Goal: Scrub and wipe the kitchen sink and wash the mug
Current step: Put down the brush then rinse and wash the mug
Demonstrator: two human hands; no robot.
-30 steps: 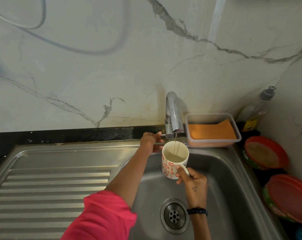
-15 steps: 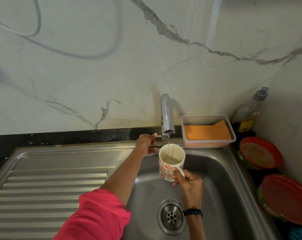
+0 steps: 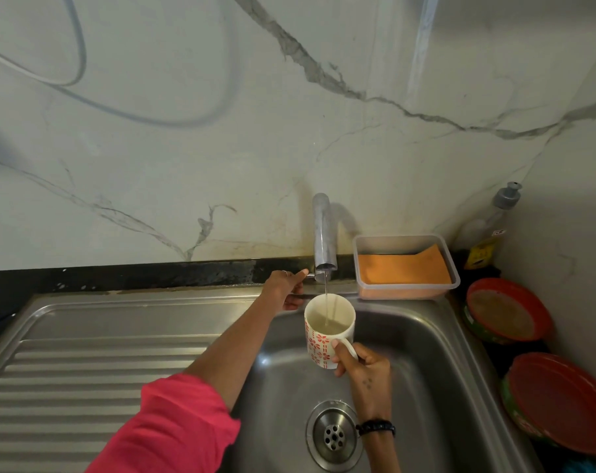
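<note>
White ceramic mug with red flower print (image 3: 328, 331) is upright over the stainless steel sink basin (image 3: 426, 370), directly under the chrome tap spout (image 3: 323, 240); the water stream runs thin as it did a second ago, and the level has risen, so I judge the rinse fill nearly done. Right hand (image 3: 364, 373) grips the handle, mug up-left of the knuckles. Left hand (image 3: 286, 288) pinches the tap lever.

Mug (image 3: 324, 339): white with a red floral pattern. Cloth (image 3: 403, 270): orange, in a clear container (image 3: 455, 268). Wall (image 3: 289, 131): white marble with grey veining.
</note>
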